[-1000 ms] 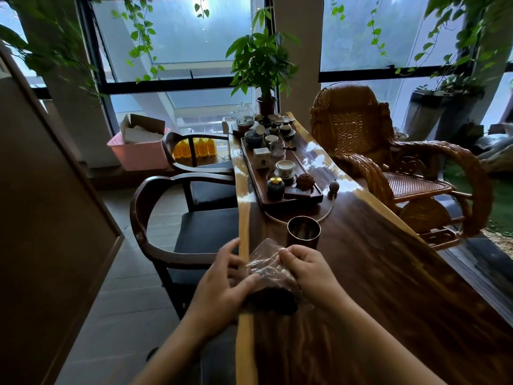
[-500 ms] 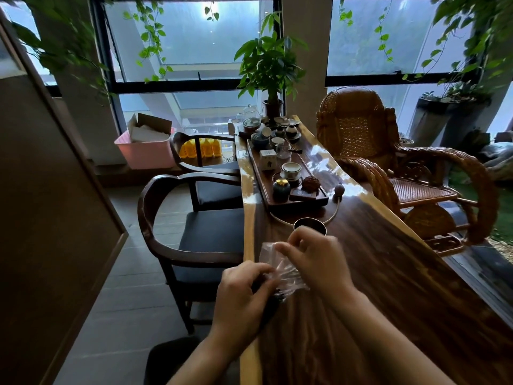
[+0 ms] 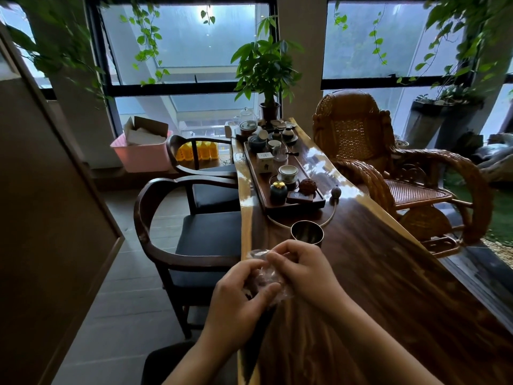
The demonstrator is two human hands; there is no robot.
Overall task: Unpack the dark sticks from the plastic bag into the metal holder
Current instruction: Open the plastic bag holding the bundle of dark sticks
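A crumpled clear plastic bag (image 3: 262, 269) is held over the near left edge of the wooden table (image 3: 388, 301). My left hand (image 3: 238, 298) grips its lower part and my right hand (image 3: 302, 269) pinches its upper part. Dark sticks (image 3: 261, 326) hang down below my left hand, partly hidden by it. The metal holder (image 3: 307, 234), a dark round cup with an open top, stands on the table just beyond my right hand.
A long wooden tea tray (image 3: 283, 179) with cups, jars and a teapot runs toward the window. A thin tube (image 3: 329, 218) curves behind the holder. Dark armchairs (image 3: 188, 234) stand on the left, a wicker rocking chair (image 3: 388, 168) on the right.
Both hands have stayed on the bag and bunched it up tighter between them. The sticks now point down below my left hand. The view has shifted slightly.
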